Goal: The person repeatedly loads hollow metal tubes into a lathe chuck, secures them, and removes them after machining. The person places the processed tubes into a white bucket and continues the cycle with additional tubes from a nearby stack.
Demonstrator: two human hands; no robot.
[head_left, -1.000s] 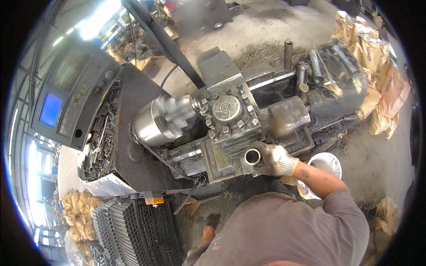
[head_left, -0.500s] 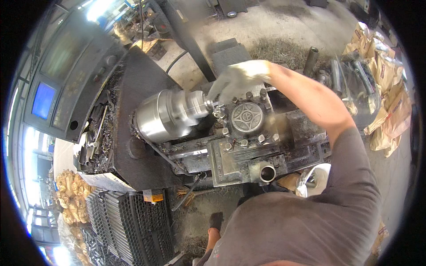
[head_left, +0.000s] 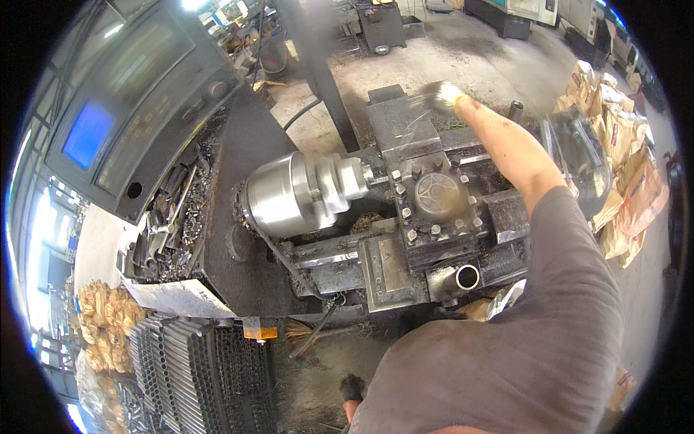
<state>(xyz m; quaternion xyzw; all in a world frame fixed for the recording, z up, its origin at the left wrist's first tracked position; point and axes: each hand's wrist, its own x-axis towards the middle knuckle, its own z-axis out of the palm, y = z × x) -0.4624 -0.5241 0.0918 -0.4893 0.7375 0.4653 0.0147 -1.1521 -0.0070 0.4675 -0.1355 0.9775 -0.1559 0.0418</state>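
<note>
Where the right hand [head_left: 444,95] reaches, the slide [head_left: 406,129] points lengthwise forward.

Pale grey, dark-stained concrete floor [head_left: 452,52] stretched beyond the right hand [head_left: 443,95]; far to its left, bright metal-framed windows [head_left: 42,235] glowed white.

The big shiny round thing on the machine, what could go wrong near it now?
That chuck looks blurred at its stepped end, so it may be spinning: it could snag the gloved right hand if that came close. Also, the bare forearm stretches past the tool post and might scrape its bolts.
</note>
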